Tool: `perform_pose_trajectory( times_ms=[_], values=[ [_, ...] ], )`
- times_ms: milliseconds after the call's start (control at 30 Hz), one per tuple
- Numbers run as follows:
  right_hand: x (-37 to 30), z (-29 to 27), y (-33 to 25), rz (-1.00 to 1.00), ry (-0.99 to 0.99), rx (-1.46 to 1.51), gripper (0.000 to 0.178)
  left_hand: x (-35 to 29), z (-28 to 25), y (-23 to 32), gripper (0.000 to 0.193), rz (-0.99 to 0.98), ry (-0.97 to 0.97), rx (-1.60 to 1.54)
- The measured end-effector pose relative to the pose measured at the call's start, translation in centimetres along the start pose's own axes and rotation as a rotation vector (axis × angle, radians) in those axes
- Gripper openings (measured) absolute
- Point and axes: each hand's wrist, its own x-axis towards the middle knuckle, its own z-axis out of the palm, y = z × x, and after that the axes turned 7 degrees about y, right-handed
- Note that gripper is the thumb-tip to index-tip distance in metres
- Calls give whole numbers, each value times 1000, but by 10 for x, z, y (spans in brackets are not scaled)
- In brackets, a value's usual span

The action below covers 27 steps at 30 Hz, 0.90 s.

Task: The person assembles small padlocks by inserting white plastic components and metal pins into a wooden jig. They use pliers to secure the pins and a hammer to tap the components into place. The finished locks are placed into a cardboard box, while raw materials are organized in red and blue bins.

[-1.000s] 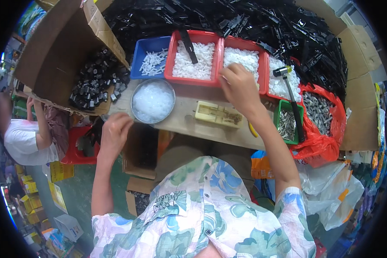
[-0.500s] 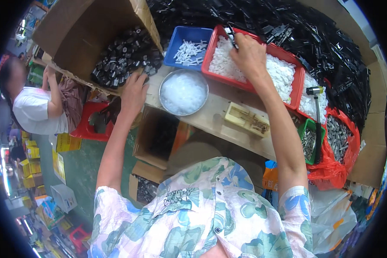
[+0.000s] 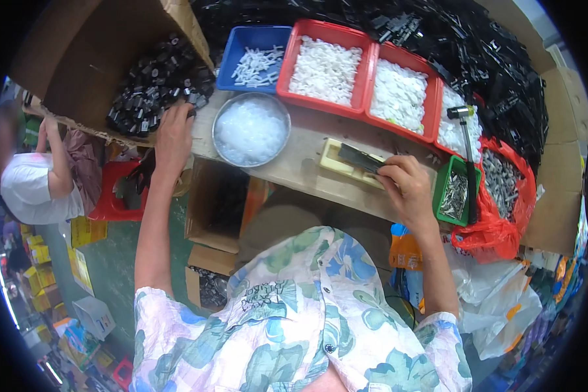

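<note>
My right hand [image 3: 405,186] pinches the near end of a long, flat black plastic piece [image 3: 359,159]. That piece lies in or against a cream block-shaped holder [image 3: 330,155] on the bench. My left hand [image 3: 174,138] rests at the edge of a cardboard box with its fingers bent together, and a small black part [image 3: 191,113] shows at the fingertips. Many small black cylindrical parts [image 3: 147,91] lie heaped in that box. A round metal bowl [image 3: 221,147] of clear, whitish small pieces stands between my hands.
Behind the bowl stand a blue tray [image 3: 225,72] of white pegs and red trays [image 3: 366,78] of white pieces. A hammer [image 3: 467,150] lies by a green tray [image 3: 441,189] of metal pins and a red bag [image 3: 503,242] of grey parts. Black pieces [image 3: 333,16] pile behind. Another person [image 3: 36,186] is at left.
My right hand has come back from the red tray and the black pile to the cream holder, bringing the black piece. My left hand stays by the box. The view has shifted.
</note>
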Motion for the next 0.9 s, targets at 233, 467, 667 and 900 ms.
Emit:
perform_pose_trajectory(
  times_ms=[233,467,667,900],
  values=[
    [5,11,-13,-74,-75,-172,11,-7,-10,2,32,-7,-125,39],
    [12,7,-13,-102,-177,-230,16,-4,-21,-5,39,-22,-203,5],
    [7,10,-11,-69,-111,-149,11,0,-19,-10,35,-576,-62,-615],
    [11,7,-15,-31,-131,-116,15,9,-25,5,33,-836,47,-1183]
  ],
)
